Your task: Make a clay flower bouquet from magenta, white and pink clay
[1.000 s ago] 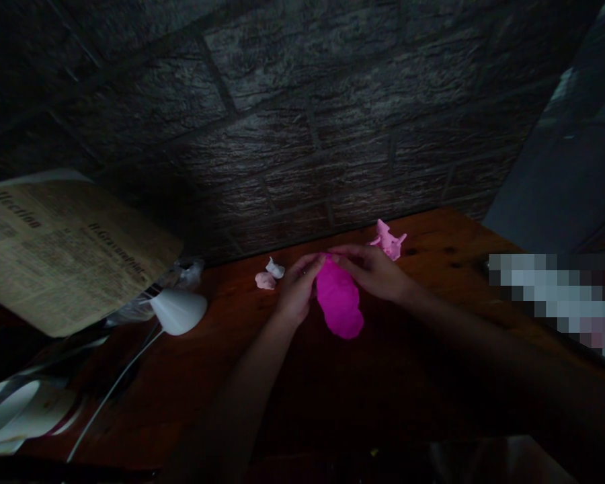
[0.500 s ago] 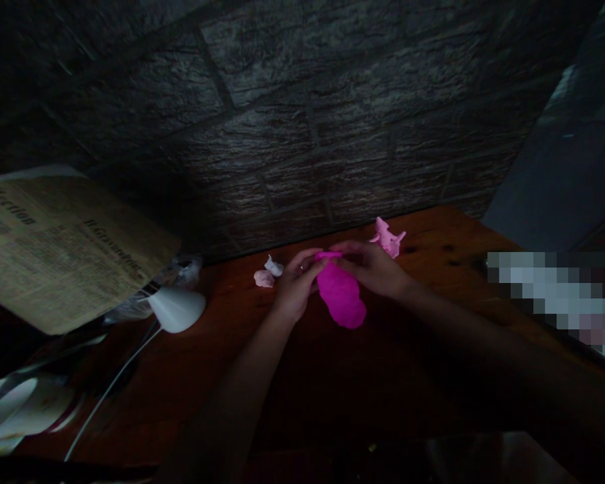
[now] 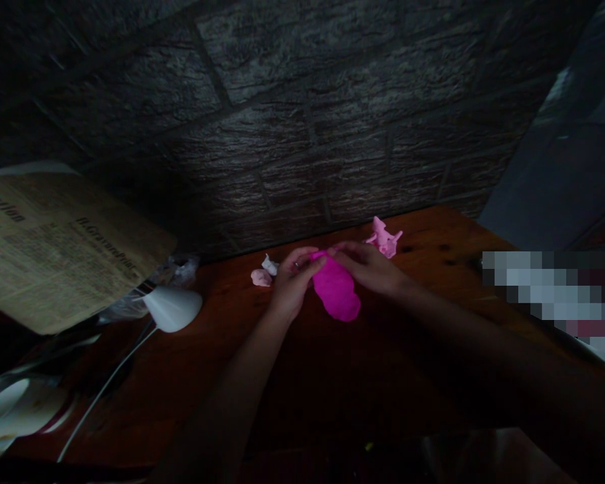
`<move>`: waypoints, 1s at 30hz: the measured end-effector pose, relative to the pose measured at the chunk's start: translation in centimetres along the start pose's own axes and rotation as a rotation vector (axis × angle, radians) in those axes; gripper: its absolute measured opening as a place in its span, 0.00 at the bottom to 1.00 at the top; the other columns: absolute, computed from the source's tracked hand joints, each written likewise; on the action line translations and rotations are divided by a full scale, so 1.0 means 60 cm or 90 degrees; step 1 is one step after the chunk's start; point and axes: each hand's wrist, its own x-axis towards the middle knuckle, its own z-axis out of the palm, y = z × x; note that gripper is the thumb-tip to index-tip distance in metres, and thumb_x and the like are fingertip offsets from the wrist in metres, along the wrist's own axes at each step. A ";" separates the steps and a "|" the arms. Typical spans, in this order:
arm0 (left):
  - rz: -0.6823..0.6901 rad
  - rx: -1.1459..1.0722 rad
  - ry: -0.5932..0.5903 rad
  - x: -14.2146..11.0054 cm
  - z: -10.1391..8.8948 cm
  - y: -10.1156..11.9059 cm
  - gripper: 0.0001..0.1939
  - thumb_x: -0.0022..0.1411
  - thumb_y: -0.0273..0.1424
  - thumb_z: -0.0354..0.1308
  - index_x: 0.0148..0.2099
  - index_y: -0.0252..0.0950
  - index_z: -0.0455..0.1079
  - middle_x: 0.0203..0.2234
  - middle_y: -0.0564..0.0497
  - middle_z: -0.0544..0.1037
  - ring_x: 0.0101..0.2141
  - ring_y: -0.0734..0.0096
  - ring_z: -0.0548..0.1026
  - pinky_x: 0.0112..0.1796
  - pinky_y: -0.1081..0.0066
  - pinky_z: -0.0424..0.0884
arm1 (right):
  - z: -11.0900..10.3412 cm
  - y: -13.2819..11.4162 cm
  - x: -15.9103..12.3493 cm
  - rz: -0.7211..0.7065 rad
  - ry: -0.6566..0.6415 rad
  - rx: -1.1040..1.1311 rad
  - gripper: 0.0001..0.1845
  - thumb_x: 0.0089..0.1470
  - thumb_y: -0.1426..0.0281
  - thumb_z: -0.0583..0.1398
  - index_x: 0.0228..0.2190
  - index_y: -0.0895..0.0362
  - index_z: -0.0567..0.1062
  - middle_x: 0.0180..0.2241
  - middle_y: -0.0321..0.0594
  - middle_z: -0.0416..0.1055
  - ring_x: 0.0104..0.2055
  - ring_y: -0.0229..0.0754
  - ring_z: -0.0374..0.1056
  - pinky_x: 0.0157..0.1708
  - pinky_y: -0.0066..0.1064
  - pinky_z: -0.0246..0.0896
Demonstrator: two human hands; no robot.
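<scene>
A thin, flattened sheet of magenta modelling clay [image 3: 337, 290] hangs over the table from its upper edge, which is curled into a small roll. My left hand [image 3: 291, 284] pinches the left end of that roll between thumb and fingers. At the right end, my right hand [image 3: 372, 266] grips the same edge with closed fingers. Just behind my right hand lies a light pink clay piece [image 3: 384, 239] with pointed bits sticking out. Left of my left hand rest a pale pink lump [image 3: 261, 277] and a small white lump [image 3: 269, 265].
A white cone-shaped object [image 3: 175, 310] with a cable stands at left, beside a newspaper-print sheet [image 3: 65, 255] and crumpled clear plastic [image 3: 184, 270]. A white tub-like container [image 3: 35, 411] lies at lower left. A dark brick-patterned wall [image 3: 282, 128] backs the wooden table [image 3: 433, 232].
The magenta sheet's upper edge has curled over into a roll, and its hanging part has become shorter. Both hands stay on that edge. The view has shifted slightly.
</scene>
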 end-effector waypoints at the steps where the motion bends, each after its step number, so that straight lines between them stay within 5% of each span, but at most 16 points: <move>1: -0.002 0.001 0.004 0.000 0.001 0.001 0.16 0.45 0.32 0.74 0.38 0.38 0.76 0.33 0.53 0.79 0.31 0.74 0.75 0.31 0.74 0.70 | 0.000 0.000 0.000 0.000 -0.005 0.002 0.15 0.59 0.55 0.63 0.39 0.54 0.80 0.40 0.42 0.81 0.40 0.45 0.76 0.45 0.41 0.73; 8: 0.017 0.014 0.008 0.002 -0.002 -0.002 0.14 0.44 0.31 0.73 0.35 0.38 0.77 0.33 0.52 0.80 0.34 0.71 0.75 0.35 0.72 0.70 | -0.002 0.002 0.002 0.009 -0.018 0.045 0.13 0.55 0.58 0.66 0.39 0.53 0.81 0.40 0.40 0.81 0.44 0.46 0.76 0.49 0.41 0.72; 15: 0.047 0.024 -0.016 0.006 -0.006 -0.005 0.15 0.44 0.24 0.71 0.38 0.38 0.78 0.38 0.51 0.82 0.39 0.69 0.77 0.43 0.68 0.71 | 0.000 0.003 0.002 0.090 -0.011 0.089 0.13 0.57 0.57 0.65 0.34 0.53 0.80 0.33 0.40 0.80 0.34 0.42 0.75 0.40 0.38 0.75; 20: 0.056 0.000 0.003 0.007 -0.005 -0.007 0.17 0.45 0.27 0.73 0.40 0.39 0.78 0.39 0.51 0.82 0.42 0.69 0.78 0.47 0.67 0.71 | -0.002 0.003 0.001 0.108 -0.007 0.153 0.08 0.57 0.64 0.66 0.38 0.52 0.81 0.40 0.41 0.82 0.39 0.43 0.77 0.43 0.38 0.76; 26: 0.044 0.013 0.015 0.008 -0.007 -0.009 0.18 0.45 0.30 0.74 0.41 0.40 0.78 0.34 0.52 0.82 0.35 0.71 0.78 0.42 0.68 0.72 | -0.003 0.006 0.000 0.110 -0.016 0.176 0.13 0.56 0.68 0.67 0.44 0.52 0.79 0.42 0.42 0.81 0.40 0.43 0.77 0.46 0.42 0.76; 30: 0.097 0.039 0.005 0.005 -0.005 -0.006 0.20 0.44 0.26 0.74 0.43 0.41 0.77 0.38 0.51 0.83 0.42 0.67 0.79 0.46 0.66 0.72 | -0.005 0.010 -0.001 0.099 -0.041 0.174 0.13 0.54 0.70 0.67 0.44 0.52 0.79 0.43 0.41 0.80 0.42 0.44 0.77 0.47 0.43 0.77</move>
